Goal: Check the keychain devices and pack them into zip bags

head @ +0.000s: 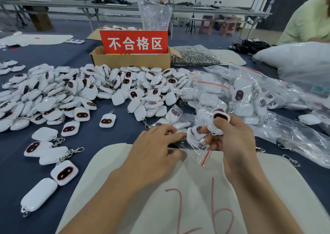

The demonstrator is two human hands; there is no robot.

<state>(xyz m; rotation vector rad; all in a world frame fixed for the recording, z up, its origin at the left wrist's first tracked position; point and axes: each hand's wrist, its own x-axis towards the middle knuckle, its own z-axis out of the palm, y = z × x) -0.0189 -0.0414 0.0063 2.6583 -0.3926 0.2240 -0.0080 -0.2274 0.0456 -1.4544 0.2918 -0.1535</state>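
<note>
White keychain devices [114,89] with black, red-rimmed faces; navy desk [107,135]; red sign [134,42], white characters; cream mat [110,166], red "26".

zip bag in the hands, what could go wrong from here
1. The right hand pinches a keychain device by its lower end; it could slip before reaching the zip bag that the left hand holds.
2. The metal clasp by the bag mouth may snag the thin film.
3. The packed bags lie against the loose pile, so checked and unchecked pieces could mix.
</note>
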